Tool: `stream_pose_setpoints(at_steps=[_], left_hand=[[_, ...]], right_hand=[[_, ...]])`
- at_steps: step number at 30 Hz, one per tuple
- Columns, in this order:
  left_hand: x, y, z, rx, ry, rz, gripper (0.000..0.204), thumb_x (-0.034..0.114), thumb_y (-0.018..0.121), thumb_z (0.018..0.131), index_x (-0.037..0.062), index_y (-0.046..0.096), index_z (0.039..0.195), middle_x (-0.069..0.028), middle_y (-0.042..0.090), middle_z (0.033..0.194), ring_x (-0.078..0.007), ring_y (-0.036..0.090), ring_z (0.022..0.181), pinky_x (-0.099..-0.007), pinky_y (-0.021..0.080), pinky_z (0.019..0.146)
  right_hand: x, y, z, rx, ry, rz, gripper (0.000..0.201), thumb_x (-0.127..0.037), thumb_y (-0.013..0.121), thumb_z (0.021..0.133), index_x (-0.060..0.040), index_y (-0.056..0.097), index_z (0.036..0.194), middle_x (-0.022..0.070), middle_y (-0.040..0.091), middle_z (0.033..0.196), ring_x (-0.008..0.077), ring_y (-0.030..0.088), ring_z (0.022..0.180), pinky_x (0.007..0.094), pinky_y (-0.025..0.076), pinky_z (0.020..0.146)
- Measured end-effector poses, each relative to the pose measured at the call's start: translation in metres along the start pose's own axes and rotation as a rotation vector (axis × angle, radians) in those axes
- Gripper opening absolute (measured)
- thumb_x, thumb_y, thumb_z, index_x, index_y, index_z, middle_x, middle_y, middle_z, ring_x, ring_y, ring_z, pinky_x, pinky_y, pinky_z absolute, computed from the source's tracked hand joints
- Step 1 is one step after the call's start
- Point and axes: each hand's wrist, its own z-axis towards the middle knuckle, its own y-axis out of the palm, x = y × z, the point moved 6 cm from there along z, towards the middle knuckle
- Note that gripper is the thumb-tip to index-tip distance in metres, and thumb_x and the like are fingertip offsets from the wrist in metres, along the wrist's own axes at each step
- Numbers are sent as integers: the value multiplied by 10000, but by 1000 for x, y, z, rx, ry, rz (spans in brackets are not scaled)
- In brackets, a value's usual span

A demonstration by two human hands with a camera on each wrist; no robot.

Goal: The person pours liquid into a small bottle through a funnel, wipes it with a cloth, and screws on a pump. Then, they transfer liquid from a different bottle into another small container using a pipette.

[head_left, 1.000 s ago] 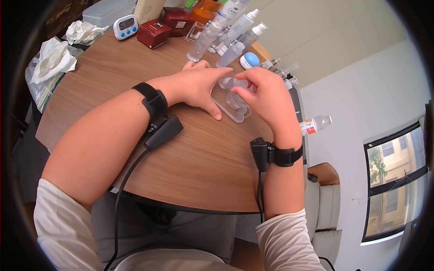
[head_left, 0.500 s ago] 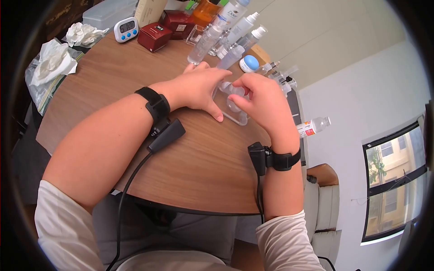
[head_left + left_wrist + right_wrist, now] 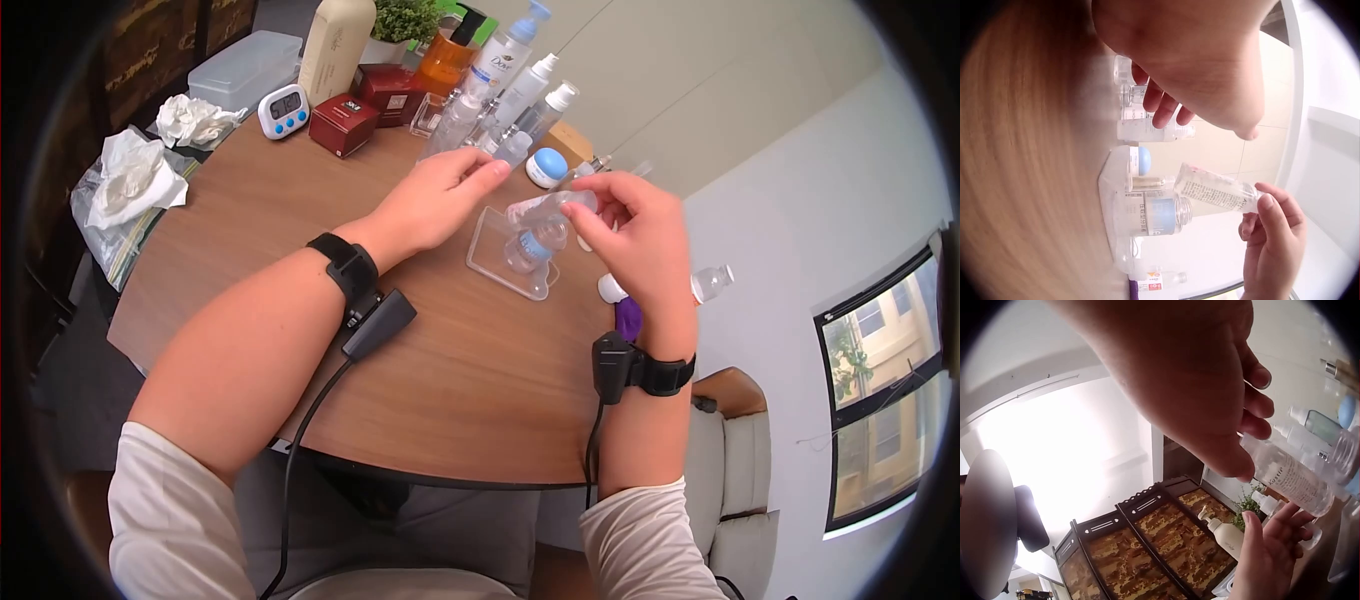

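Note:
My right hand (image 3: pixel 635 225) pinches the neck end of a small clear printed bottle (image 3: pixel 1210 190), which hangs tilted in the air. Below it, a clear plastic tray (image 3: pixel 508 284) lies on the wooden table. A second clear bottle with a blue label (image 3: pixel 545 238) stands upright on that tray, as the left wrist view also shows. To the left of the tray, my left hand (image 3: pixel 440 192) holds nothing, its fingers loosely extended and its thumb pointing towards the bottles. Seen from the right wrist, the left fingers overlap the lower end of the held bottle.
Behind the hands stand pump and spray bottles (image 3: pixel 520 92), a blue-lidded jar (image 3: pixel 547 167) and dark red boxes (image 3: pixel 344 124). A digital timer (image 3: pixel 284 111) is at the back left, with crumpled tissues (image 3: pixel 135 183) beyond the left edge. A purple item (image 3: pixel 628 319) lies by the right wrist.
The right hand has raised the small bottle up from the tray, moving right. My left hand has come away from the tray's left edge, its thumb no longer at the near side.

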Motion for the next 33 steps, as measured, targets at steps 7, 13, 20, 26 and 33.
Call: stream_pose_setpoints(at_steps=[7,13,20,26,33], left_hand=[[-5,-6,2,106,-24,16,460,390,580,1067,-38,705,1178,-194,743,1008,-294,690,938,-390,527,873],[-11,-7,2,148,10,147,186,92,689,981,-33,735,1110,-132,781,970,-197,740,921,-340,564,840],[-2,-16,0,169,-46,223,177,46,799,874,-28,764,1031,-115,781,888,-169,729,815,-324,578,769],[-4,-15,2,159,-81,218,176,68,833,847,-25,751,971,-109,763,845,-159,709,777,-321,570,736],[6,-15,-1,141,-50,259,209,150,854,854,-14,754,936,-109,735,790,-181,679,712,-335,545,674]], right_hand=[[-3,24,0,-164,-40,-27,253,-187,813,846,-13,770,1024,126,730,872,226,687,724,348,558,682],[3,39,-4,-215,-94,-18,228,-151,819,849,-3,771,1017,71,676,789,132,596,661,288,498,626],[-5,13,-1,-196,27,-32,247,-197,793,843,-23,774,1018,145,731,852,284,707,771,388,568,724],[1,22,-7,-312,-3,-77,249,-186,806,842,-6,774,1012,149,727,828,261,703,730,379,561,685],[4,-17,-15,-229,114,8,209,-124,827,853,4,770,1008,53,669,766,111,583,652,278,482,613]])
